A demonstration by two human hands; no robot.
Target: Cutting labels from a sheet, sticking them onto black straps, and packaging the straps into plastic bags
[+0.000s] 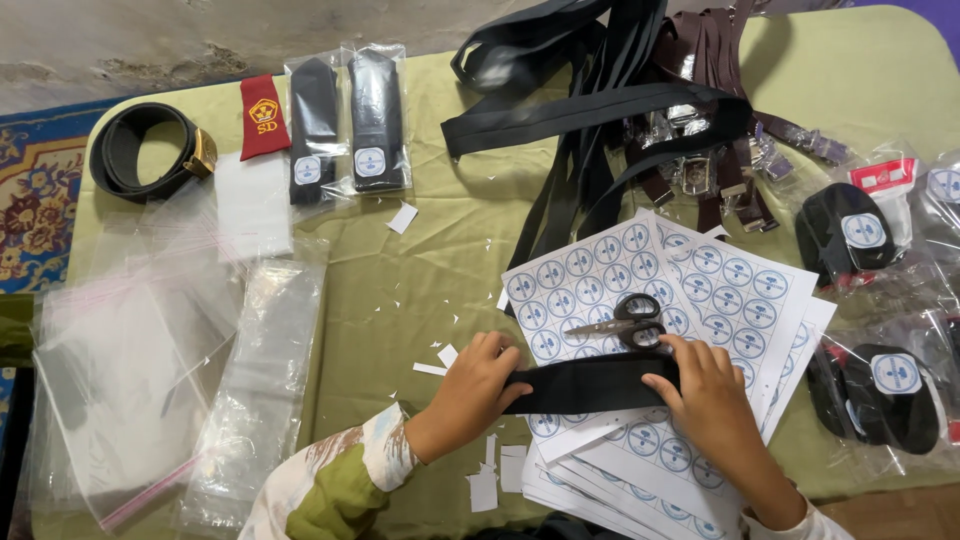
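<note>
My left hand [478, 385] grips the left end of a folded black belt [590, 384], and my right hand [705, 395] holds its right end. The belt lies flat across a stack of white sheets of round blue stickers [720, 285]. Black-handled scissors [625, 320] rest on the sheets just above the belt, near my right fingers.
Clear plastic bags [150, 370] are piled at the left. A coiled black belt [145, 150], a red cloth piece [264, 117] and two bagged black items [345, 125] lie at the back left. Loose black and brown belts [620, 100] heap at the back. Bagged rolled belts [880, 300] sit at the right. Paper scraps [495, 475] dot the green cloth.
</note>
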